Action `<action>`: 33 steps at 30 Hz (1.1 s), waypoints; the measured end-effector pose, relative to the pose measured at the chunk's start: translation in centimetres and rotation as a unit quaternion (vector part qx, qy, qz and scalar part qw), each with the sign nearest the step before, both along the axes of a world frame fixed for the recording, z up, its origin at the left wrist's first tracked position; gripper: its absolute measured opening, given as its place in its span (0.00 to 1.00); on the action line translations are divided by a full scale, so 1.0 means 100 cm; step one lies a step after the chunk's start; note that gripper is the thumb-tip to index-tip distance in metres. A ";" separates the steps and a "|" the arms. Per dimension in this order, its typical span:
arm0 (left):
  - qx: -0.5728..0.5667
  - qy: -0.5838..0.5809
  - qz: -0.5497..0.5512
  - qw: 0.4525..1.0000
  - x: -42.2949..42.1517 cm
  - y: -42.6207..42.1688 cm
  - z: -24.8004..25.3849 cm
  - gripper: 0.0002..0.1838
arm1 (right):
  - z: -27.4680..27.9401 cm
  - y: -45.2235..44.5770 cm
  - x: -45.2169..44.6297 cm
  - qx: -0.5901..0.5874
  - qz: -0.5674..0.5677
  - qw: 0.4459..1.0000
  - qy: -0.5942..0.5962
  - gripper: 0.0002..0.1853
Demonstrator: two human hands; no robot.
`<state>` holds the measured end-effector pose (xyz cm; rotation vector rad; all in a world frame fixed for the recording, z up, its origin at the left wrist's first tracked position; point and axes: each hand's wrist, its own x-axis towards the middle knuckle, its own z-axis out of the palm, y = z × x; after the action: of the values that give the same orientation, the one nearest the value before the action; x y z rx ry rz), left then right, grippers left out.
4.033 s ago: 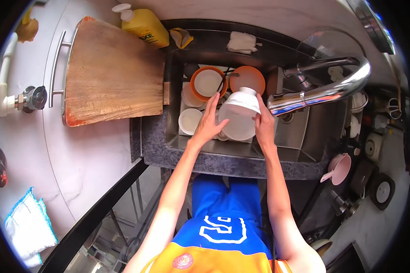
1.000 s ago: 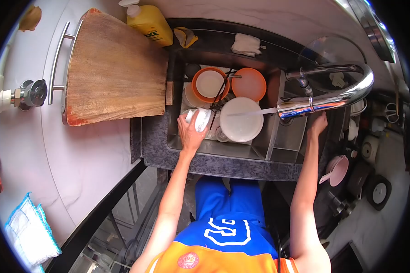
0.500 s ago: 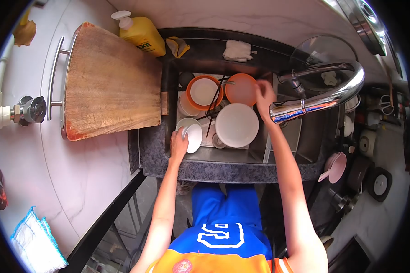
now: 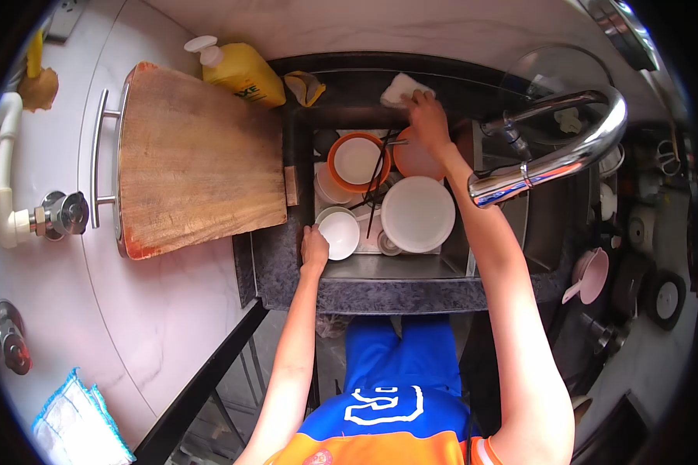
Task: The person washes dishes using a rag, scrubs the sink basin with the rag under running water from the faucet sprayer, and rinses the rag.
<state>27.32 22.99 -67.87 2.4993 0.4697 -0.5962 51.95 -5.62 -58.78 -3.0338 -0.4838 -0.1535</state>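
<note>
In the lower left part of the sink, my left hand (image 4: 314, 249) grips the rim of a small white bowl (image 4: 340, 235), its fingertips partly hidden. At the back ledge, my right hand (image 4: 427, 120) has its fingers closed on a folded white cloth (image 4: 399, 87). Below that forearm lies an orange bowl (image 4: 416, 159), partly covered by it. A large white bowl (image 4: 419, 215) sits in the middle of the sink. Left of it, another orange bowl (image 4: 335, 172) holds a white bowl (image 4: 358, 161), and dark chopsticks (image 4: 378, 180) lie across its edge.
A chrome faucet (image 4: 551, 172) arches over the sink's right side. On the left stands a wooden cutting board (image 4: 202, 163), with a yellow soap bottle (image 4: 244, 74) behind it. A pink ladle-like scoop (image 4: 592, 275) lies on the right counter, near a clear glass lid (image 4: 560, 66).
My right hand has moved from beside the orange bowl up to the back ledge and taken hold of the white cloth. My left hand keeps the small white bowl, now turned more upright.
</note>
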 end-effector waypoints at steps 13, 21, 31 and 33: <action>-0.214 -0.271 -0.146 0.927 0.009 -0.053 0.241 0.21 | 0.088 -0.036 -0.275 0.611 -0.359 0.680 0.187 0.12; -0.549 -0.546 -0.187 0.605 -0.008 -0.092 0.453 0.16 | 0.248 0.019 -0.202 0.377 0.010 0.925 -0.041 0.12; -0.553 -0.476 -0.134 0.671 -0.050 -0.111 0.517 0.23 | 0.222 0.016 -0.144 0.060 -0.028 0.992 -0.106 0.08; -0.550 -0.581 -0.185 0.571 -0.030 -0.122 0.502 0.24 | 0.226 0.008 -0.163 0.036 -0.068 0.994 -0.079 0.08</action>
<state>24.29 10.81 -17.63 1.2012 -0.7639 0.5898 35.67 -4.85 -36.20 -2.9963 -0.2733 -0.4127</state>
